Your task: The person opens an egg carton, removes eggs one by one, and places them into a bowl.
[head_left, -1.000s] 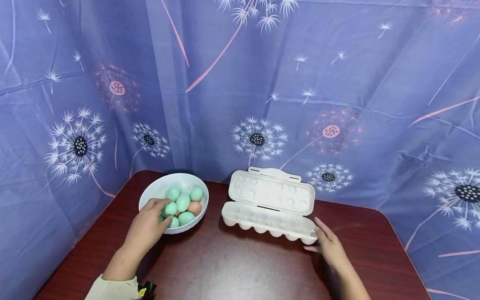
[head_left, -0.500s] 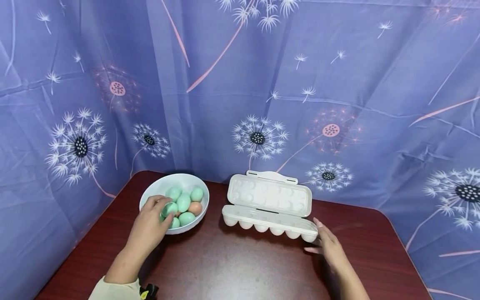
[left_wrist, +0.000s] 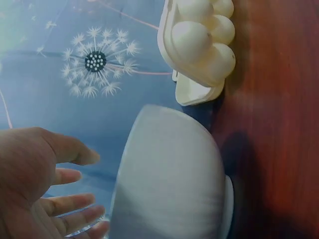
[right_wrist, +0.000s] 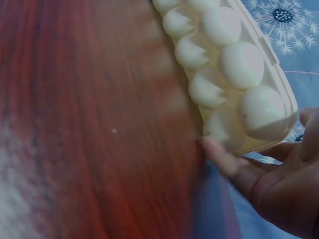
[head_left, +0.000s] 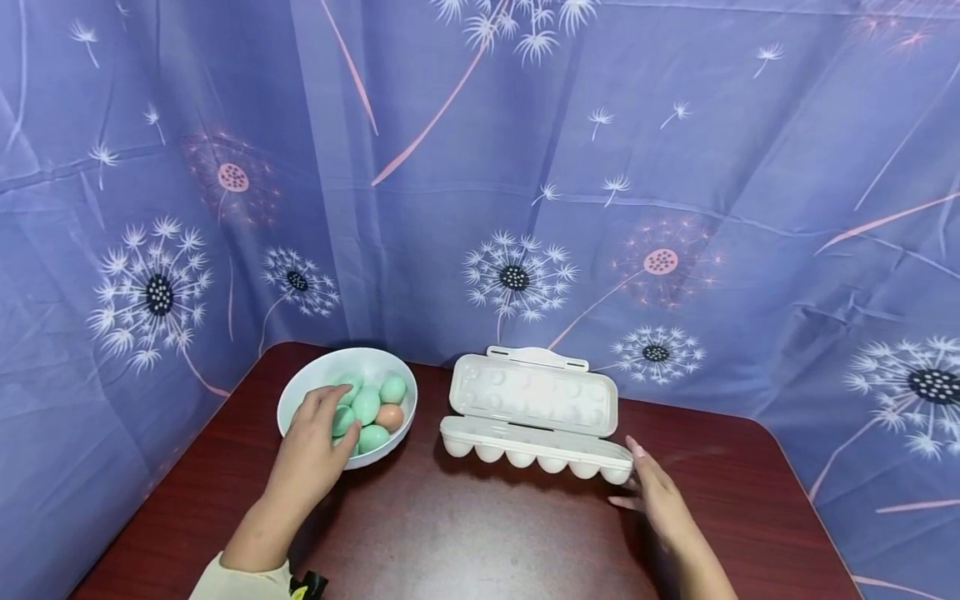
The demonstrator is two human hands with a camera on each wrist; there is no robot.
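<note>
In the head view, a white bowl [head_left: 302, 379] at the left holds several pale green eggs [head_left: 372, 437] and a brown egg [head_left: 389, 417]. My left hand [head_left: 303, 458] reaches over its near rim, thumb and fingers apart around a green egg [head_left: 342, 420]. From the left wrist, that hand [left_wrist: 30, 184] shows loose, spread fingers beside the bowl's outer wall [left_wrist: 169, 169], with nothing seen between them. A white egg carton [head_left: 536, 446] lies with its lid [head_left: 532, 392] raised. My right hand [head_left: 662, 500] holds its right end, thumb below and fingers at the rim.
The dark red-brown wooden table [head_left: 457, 533] reaches back to a blue curtain [head_left: 420, 250] printed with dandelions, which also runs along the left side. Rounded cups [right_wrist: 241, 64] bulge from the carton's underside.
The carton has tilted, so its front cups show more and its inside less; the lid has shifted slightly down. My left hand has moved slightly right, with its fingers spread wider.
</note>
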